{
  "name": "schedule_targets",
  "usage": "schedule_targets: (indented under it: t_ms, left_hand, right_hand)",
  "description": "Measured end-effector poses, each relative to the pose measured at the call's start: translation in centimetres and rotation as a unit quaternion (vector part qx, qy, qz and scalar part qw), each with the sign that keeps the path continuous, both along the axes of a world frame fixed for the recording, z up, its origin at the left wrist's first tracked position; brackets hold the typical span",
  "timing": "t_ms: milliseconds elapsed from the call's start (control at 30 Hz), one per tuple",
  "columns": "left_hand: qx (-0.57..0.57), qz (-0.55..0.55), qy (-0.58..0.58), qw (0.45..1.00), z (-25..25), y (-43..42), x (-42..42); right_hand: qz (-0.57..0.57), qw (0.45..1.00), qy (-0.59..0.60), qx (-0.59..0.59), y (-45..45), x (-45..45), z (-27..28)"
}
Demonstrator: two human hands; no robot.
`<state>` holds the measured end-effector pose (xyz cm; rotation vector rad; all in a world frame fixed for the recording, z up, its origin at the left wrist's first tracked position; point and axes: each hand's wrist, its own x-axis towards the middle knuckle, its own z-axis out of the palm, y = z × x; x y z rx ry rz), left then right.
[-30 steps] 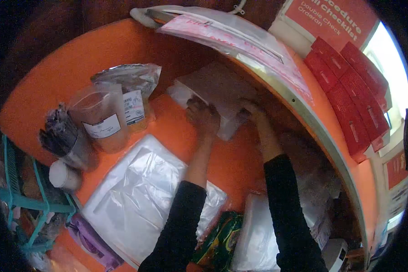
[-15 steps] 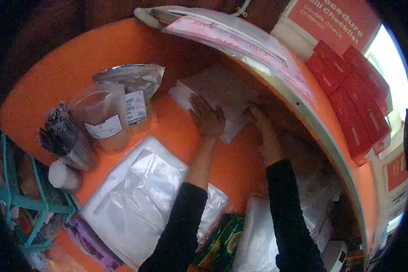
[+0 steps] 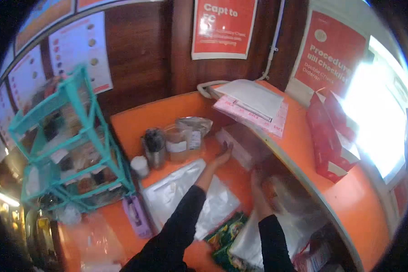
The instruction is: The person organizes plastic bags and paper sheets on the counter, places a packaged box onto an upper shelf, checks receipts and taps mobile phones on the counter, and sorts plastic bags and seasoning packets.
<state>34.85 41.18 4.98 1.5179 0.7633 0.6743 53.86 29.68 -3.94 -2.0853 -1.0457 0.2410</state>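
Note:
My left hand (image 3: 223, 154) is at the near left edge of a pale stack (image 3: 236, 147) on the orange counter, its fingers apart. Close to the stack's right corner is my right hand (image 3: 257, 179), blurred and partly in shade, so its fingers cannot be made out. Clear plastic bags (image 3: 167, 195) lie flat left of my left forearm. More clear bags (image 3: 251, 240) lie beneath and beside my right forearm, with a green patterned packet (image 3: 226, 235) between the two piles.
A teal rack (image 3: 72, 136) stands at the left beside a purple item (image 3: 137, 216). Cups and pouches (image 3: 177, 147) line the counter's back. Papers (image 3: 254, 102) and red boxes (image 3: 326, 136) sit on the raised ledge (image 3: 294, 167).
The view has tilted up and turned, bringing the teal rack and wall posters in. My left hand has drawn from the stack's top to its edge; my right hand is lower, near the corner.

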Motion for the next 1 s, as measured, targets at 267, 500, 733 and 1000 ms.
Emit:
schedule_targets:
  t_ms: [267, 500, 733, 1000]
  left_hand:
    - [0.134, 0.127, -0.128, 0.975, 4.1, -31.1, -23.8]
    - [0.163, 0.589, 0.235, 0.756, -4.9, -54.5, -47.6]
    - [-0.045, 0.663, 0.417, 0.620, -12.2, -68.3, -58.9]
    - [-0.053, 0.624, 0.368, 0.687, -12.3, -67.7, -60.2]
  right_hand:
    - [0.326, 0.904, 0.246, 0.126, -10.0, -19.7, 14.9]
    - [0.603, 0.734, 0.283, -0.132, -22.4, -42.5, 10.0]
    - [0.687, 0.648, -0.084, -0.317, -38.1, -54.4, 4.9]
    - [0.570, 0.779, -0.165, -0.202, -41.8, -59.0, -5.0]
